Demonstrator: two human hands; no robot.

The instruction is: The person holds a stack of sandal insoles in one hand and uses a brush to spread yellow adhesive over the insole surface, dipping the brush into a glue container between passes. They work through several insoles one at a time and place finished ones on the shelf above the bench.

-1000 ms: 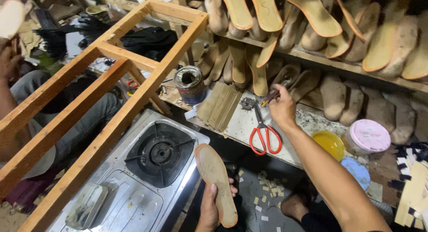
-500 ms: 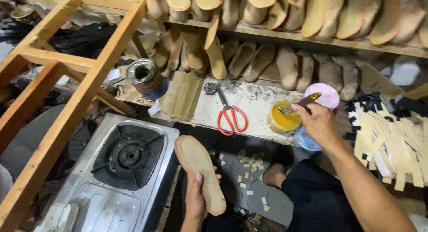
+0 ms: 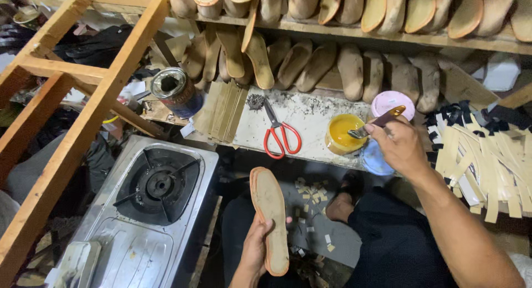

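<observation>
My left hand (image 3: 256, 249) grips a tan shoe insole (image 3: 270, 217) by its lower end, holding it flat side up over my lap. My right hand (image 3: 400, 145) holds a small brush (image 3: 378, 122) by the handle, its bristles dipped in an open pot of yellow glue (image 3: 343, 134) on the low worktop (image 3: 313, 119). Red-handled scissors (image 3: 279, 133) lie on the worktop just left of the pot.
A steel gas stove (image 3: 145, 210) sits at the lower left under a wooden frame (image 3: 83, 105). A tin can (image 3: 177, 90), a pink lid (image 3: 392, 103) and a blue lid (image 3: 374, 159) are near the pot. Shelves hold several soles (image 3: 310, 61). Pale strips (image 3: 476, 160) lie at right.
My right hand went from beside the scissors to the glue pot and now dips the brush in it. The view swung right. The left hand keeps the insole.
</observation>
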